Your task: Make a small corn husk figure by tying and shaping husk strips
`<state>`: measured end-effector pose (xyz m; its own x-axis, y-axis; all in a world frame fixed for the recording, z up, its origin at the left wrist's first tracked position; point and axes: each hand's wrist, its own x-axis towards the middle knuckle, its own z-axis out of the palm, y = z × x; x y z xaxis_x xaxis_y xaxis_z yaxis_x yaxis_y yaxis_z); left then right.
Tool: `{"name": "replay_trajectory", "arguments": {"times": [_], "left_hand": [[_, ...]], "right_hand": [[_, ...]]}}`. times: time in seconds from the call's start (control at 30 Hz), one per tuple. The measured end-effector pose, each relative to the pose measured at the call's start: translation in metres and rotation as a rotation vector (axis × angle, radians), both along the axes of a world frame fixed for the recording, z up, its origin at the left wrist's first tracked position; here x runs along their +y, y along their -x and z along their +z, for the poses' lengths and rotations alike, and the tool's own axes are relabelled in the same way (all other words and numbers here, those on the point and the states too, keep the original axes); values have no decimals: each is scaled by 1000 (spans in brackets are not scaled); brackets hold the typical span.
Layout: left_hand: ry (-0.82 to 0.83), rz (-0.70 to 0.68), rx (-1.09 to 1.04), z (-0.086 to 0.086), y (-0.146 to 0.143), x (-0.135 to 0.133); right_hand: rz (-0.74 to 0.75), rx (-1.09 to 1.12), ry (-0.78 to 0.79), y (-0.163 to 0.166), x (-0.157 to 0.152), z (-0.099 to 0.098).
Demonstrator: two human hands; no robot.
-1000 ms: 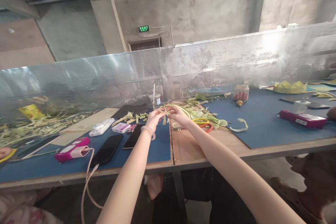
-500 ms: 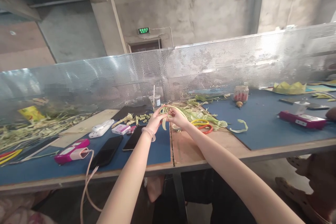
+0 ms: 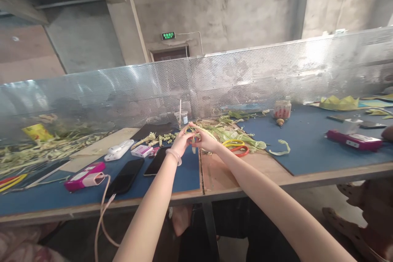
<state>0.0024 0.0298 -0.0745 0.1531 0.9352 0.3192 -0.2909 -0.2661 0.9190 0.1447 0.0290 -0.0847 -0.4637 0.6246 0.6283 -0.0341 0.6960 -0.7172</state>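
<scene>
Both my arms reach forward over the workbench. My left hand (image 3: 180, 141) and my right hand (image 3: 205, 139) meet fingertip to fingertip, pinching a pale green leaf strip (image 3: 194, 134) between them just above the bench. A heap of green leaf strips (image 3: 233, 133) lies right behind my right hand. Yellow and red scissor handles (image 3: 236, 146) rest on the bench just right of my right wrist. Small woven leaf pieces (image 3: 156, 137) lie left of my left hand.
Two dark phones (image 3: 125, 177), a pink box (image 3: 84, 176) with a cable, a white case (image 3: 118, 150) and a plastic cup (image 3: 183, 118) sit on the blue mat (image 3: 307, 139). A perforated metal screen (image 3: 245, 77) closes the far side. More leaf scraps (image 3: 39, 147) pile at left.
My hands have drawn closer together and slightly nearer to me, and the loop of leaf strip between them has been pulled smaller.
</scene>
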Motion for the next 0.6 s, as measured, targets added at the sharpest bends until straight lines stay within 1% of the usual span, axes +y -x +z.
{"name": "replay_trajectory", "arguments": {"times": [0.07, 0.13, 0.23, 0.3, 0.43, 0.6], "left_hand": [[5, -18, -14, 0, 1, 0], [5, -30, -19, 0, 2, 0], [5, -42, -19, -1, 3, 1], [11, -49, -20, -1, 3, 2], [17, -52, -25, -1, 2, 2], [53, -29, 2, 0, -1, 1]], "right_hand": [[21, 16, 45, -1, -5, 4], [42, 32, 140, -2, -9, 7], [27, 40, 238, -4, -10, 8], [-2, 30, 203, -4, -7, 6], [-60, 3, 31, 1, 4, -1], [-110, 68, -30, 6, 12, -8]]}}
